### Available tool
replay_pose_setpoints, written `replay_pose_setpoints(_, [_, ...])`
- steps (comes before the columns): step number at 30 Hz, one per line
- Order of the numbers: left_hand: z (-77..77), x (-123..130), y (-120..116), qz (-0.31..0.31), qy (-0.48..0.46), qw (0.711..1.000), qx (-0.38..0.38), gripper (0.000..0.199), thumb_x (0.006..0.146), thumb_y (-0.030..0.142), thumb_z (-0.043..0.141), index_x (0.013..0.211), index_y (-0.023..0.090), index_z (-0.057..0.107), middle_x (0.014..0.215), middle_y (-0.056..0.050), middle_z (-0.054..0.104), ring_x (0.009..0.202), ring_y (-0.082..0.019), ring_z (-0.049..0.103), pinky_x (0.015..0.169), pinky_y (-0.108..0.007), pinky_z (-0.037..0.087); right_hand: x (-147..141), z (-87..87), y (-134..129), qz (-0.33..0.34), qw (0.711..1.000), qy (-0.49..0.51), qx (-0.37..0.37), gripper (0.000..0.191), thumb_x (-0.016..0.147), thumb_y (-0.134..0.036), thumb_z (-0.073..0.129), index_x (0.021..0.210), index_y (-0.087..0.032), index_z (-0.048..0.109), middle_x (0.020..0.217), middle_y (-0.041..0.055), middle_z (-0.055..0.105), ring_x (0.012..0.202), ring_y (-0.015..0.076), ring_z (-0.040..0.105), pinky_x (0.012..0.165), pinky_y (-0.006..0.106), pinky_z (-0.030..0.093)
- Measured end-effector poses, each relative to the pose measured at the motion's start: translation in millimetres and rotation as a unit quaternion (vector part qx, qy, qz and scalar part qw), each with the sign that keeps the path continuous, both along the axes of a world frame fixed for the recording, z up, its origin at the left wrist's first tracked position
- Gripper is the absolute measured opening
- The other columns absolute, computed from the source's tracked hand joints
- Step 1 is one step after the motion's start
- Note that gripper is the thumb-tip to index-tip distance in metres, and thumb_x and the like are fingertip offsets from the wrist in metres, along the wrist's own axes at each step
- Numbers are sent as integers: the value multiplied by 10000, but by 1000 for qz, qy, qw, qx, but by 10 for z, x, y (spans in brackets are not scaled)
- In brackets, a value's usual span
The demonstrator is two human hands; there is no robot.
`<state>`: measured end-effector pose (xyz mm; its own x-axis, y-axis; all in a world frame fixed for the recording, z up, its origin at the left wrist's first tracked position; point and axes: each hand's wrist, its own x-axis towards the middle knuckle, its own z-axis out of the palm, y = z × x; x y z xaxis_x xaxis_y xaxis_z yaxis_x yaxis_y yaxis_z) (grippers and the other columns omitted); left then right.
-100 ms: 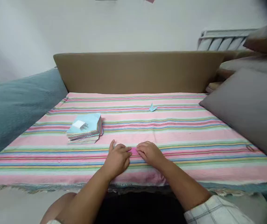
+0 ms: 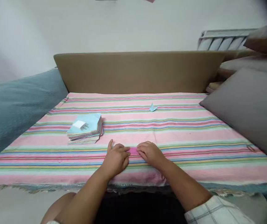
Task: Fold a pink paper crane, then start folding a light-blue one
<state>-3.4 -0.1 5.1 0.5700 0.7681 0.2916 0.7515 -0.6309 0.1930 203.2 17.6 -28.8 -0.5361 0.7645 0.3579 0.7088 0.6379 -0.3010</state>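
A small piece of pink paper, apparently folded into a narrow strip, lies on the striped cloth between my hands. My left hand has its fingertips on the paper's left end, with one finger sticking up and away on the outer side. At the right end, my right hand pinches the paper, its fingers bent together over the edge. Both ends of the paper are hidden under my fingers. Farther back lies a small light blue folded paper crane.
A stack of coloured paper sheets sits at the left, with a white plug adapter on top. The striped cloth covers the surface. A grey cushion borders the right, a blue-green cushion the left, and a brown backrest the back.
My left hand has slid slightly to the left along the pink paper, so a little more of it shows. The right hand stays nearly in place.
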Motion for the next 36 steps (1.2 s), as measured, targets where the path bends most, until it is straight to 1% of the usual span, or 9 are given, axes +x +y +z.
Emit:
replay_pose_setpoints(4, [27, -56, 30, 44, -37, 998, 23, 161, 777, 205, 537, 710, 256, 674, 943, 18, 711, 882, -197, 607, 1049, -596, 101, 10, -18, 11, 1, 1000, 18, -14, 199, 891, -243, 472, 900, -194, 664, 911, 65, 678, 874, 185, 583, 797, 323, 420])
replay_pose_setpoints(7, [-4, -56, 58, 83, -88, 991, 63, 157, 822, 251, 525, 758, 243, 668, 958, -4, 708, 891, -195, 616, 1051, -566, 139, 8, -11, 18, 3, 999, 27, -23, 176, 875, -227, 499, 893, -197, 672, 923, 52, 684, 875, 183, 585, 809, 322, 418])
replay_pose_setpoints(10, [-74, 4, 73, 61, -100, 991, 64, 137, 836, 256, 534, 839, 261, 671, 986, -6, 703, 920, -194, 611, 1050, -540, 168, -4, 13, 17, 1, 999, 32, -31, 160, 862, -210, 518, 877, -200, 677, 926, 38, 687, 872, 177, 582, 813, 316, 414])
replay_pose_setpoints(15, [-212, 125, 101, 31, -93, 994, 49, 119, 832, 254, 558, 855, 254, 675, 1001, -10, 700, 919, -193, 600, 1019, -501, 244, -9, 18, 21, 3, 999, 39, -31, 152, 858, -195, 518, 848, -198, 669, 909, 40, 681, 862, 173, 578, 804, 313, 409])
replay_pose_setpoints(20, [-290, 173, 144, 5, -79, 996, 30, 106, 793, 316, 631, 874, 275, 687, 979, 3, 705, 934, -201, 586, 1028, -508, 224, -5, 26, 30, 6, 999, 37, -36, 133, 843, -176, 529, 777, -189, 643, 851, 39, 671, 838, 166, 576, 788, 307, 413])
replay_pose_setpoints(24, [-293, 187, 156, 9, -65, 998, 19, 105, 804, 311, 619, 875, 298, 696, 979, 6, 705, 931, -204, 586, 1030, -521, 209, -7, 51, 27, 13, 998, 45, -35, 114, 827, -156, 544, 755, -179, 629, 845, 37, 664, 824, 159, 573, 782, 298, 420])
replay_pose_setpoints(28, [-259, 203, 156, 19, -54, 998, 3, 101, 801, 306, 620, 860, 300, 701, 972, 5, 706, 923, -208, 596, 1028, -535, 206, 10, 57, 29, 10, 999, 44, -31, 113, 815, -141, 550, 754, -178, 637, 848, 43, 658, 813, 162, 572, 760, 296, 430])
replay_pose_setpoints(33, [-216, 224, 150, 24, -50, 998, -4, 104, 810, 296, 602, 831, 289, 703, 958, 0, 708, 914, -206, 601, 1019, -527, 226, 49, 33, 48, 30, 998, 52, -35, 73, 807, -211, 595, 820, -193, 665, 899, 41, 665, 855, 168, 580, 790, 297, 437])
replay_pose_setpoints(36, [-218, 229, 148, 22, -49, 999, 5, 109, 817, 277, 589, 820, 286, 697, 954, 5, 708, 903, -203, 600, 1018, -526, 223, 57, 19, 58, 31, 997, 51, -38, 75, 808, -220, 600, 818, -195, 670, 900, 39, 672, 865, 171, 588, 799, 299, 439])
